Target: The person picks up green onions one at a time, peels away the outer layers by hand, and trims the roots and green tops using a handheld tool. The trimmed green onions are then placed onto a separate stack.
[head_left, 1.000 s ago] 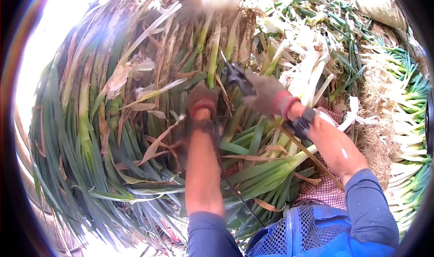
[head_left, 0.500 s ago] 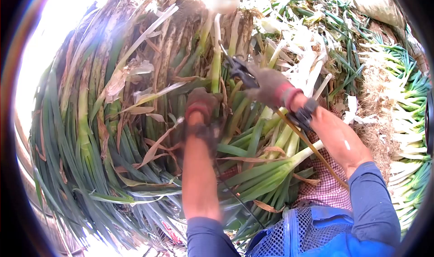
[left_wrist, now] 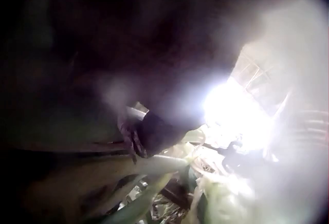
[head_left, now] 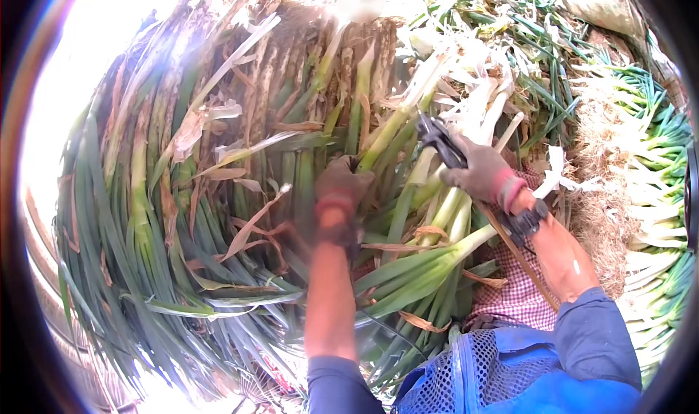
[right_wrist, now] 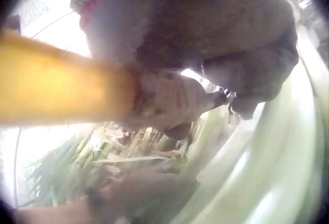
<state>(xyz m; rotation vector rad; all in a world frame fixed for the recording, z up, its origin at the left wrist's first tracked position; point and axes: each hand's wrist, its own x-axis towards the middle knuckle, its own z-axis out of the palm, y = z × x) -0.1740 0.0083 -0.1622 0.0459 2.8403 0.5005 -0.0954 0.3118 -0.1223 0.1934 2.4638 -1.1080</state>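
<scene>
In the head view my gloved left hand [head_left: 342, 184] grips a leek [head_left: 386, 133] by its green part. The stalk slants up and right from the fist, its pale end near the peeled skins. My gloved right hand [head_left: 482, 170] holds a black air blow gun [head_left: 440, 141], nozzle pointing up and left, close beside the stalk. From its handle a yellowish hose [head_left: 520, 257] runs down toward my body. The right wrist view shows that hose [right_wrist: 67, 82] large, with the gloved right hand [right_wrist: 205, 34] around the gun. The left wrist view is mostly dark and blurred.
A thick pile of untrimmed leeks [head_left: 138, 217] fills the left side. White peeled skins [head_left: 480, 86] heap up behind the right hand. Several leeks [head_left: 429, 265] lie across my lap side. Far right, a row of cleaned leeks [head_left: 655, 217] lies along a band of roots [head_left: 601, 188].
The gripped leek has swung from upright to slanting right, out from the pile. My right hand has moved right and down with the blow gun; my left hand shifted slightly right.
</scene>
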